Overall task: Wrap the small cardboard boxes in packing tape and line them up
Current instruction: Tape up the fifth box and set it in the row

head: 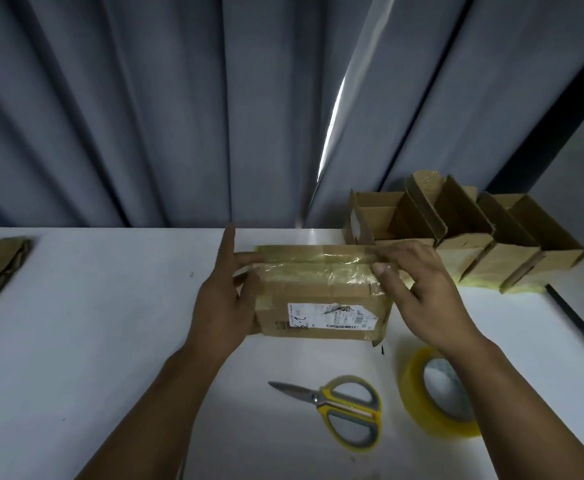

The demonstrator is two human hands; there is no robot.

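Currently left hand (pixel 224 299) grips the cardboard box (pixel 321 306) midway along the counter (pixel 110 306) back edge; right hand (pixel 422 289) pinches packing tape (pixel 318 258) onto it. Risk: uneven pressing probably wrinkles or lifts tape.

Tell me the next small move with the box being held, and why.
Probably smooth the tape flat along the box top with the right hand: it looks wrinkled there, the left hand steadies the other end, and the roll and scissors lie aside.
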